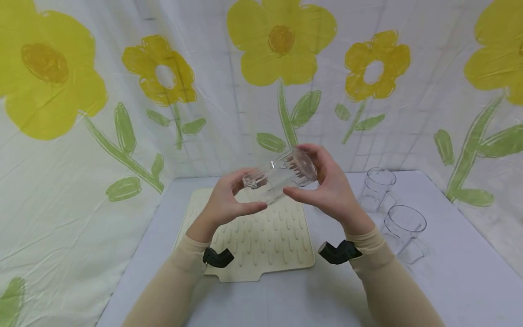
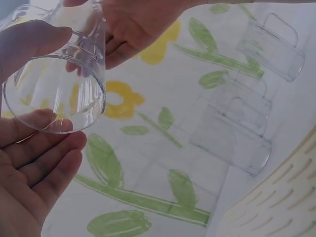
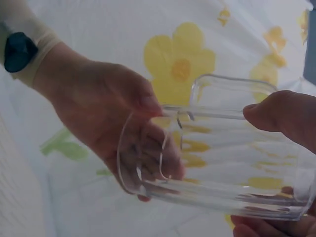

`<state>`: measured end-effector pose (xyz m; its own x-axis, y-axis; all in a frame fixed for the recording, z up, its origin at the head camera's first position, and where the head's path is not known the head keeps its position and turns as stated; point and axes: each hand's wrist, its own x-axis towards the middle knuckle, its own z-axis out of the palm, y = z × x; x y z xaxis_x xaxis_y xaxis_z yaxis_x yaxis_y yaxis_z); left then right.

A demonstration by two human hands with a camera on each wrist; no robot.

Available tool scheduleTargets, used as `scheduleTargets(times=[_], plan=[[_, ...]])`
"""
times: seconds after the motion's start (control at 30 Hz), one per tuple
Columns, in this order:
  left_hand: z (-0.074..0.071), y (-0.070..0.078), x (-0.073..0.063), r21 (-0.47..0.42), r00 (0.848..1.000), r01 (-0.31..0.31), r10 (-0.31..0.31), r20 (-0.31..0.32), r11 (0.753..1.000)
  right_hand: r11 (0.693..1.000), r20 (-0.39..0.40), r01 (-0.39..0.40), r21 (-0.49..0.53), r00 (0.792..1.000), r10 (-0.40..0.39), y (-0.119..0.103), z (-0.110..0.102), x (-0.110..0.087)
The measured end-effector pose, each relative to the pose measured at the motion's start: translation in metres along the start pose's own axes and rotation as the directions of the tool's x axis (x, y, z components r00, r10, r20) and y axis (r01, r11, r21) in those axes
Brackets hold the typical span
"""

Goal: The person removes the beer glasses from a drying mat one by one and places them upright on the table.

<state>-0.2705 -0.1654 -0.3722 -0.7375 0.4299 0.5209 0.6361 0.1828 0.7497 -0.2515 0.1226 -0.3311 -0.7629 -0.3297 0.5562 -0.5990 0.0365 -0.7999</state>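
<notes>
A clear glass mug (image 1: 278,178) is held tilted in the air between both hands, its end by the right hand higher. My left hand (image 1: 226,200) grips the lower end, thumb on one side and fingers on the other. At the upper end, my right hand (image 1: 333,190) holds the mug between thumb and fingers. The handle (image 3: 232,79) stands out from the mug's side in the right wrist view. In the left wrist view, a round end of the mug (image 2: 54,94) lies between the left thumb and fingers. Which end is the mouth I cannot tell.
Under the hands lies a cream ridged drying mat (image 1: 261,245) on a pale table. Two clear glass mugs, one farther back (image 1: 377,190) and one nearer (image 1: 402,227), stand to the right. A flower-printed curtain (image 1: 220,136) hangs behind the table.
</notes>
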Motion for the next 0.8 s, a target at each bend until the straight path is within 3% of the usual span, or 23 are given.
scheduleTargets(times=[0.23,0.43,0.8], plan=[[-0.021,0.009,-0.003,-0.027,0.998,-0.054,0.053,-0.046,0.998,0.989,0.064,-0.045,-0.143,0.996,0.055,-0.001,-0.010,-0.001],[-0.033,0.015,-0.005,-0.046,0.988,-0.130,0.126,-0.086,0.990,0.963,0.147,-0.093,-0.253,0.980,0.134,0.002,-0.011,-0.003],[-0.034,0.034,-0.008,-0.049,0.965,-0.229,0.221,-0.141,0.972,0.922,0.258,-0.051,-0.383,0.953,0.160,0.012,0.003,-0.003]])
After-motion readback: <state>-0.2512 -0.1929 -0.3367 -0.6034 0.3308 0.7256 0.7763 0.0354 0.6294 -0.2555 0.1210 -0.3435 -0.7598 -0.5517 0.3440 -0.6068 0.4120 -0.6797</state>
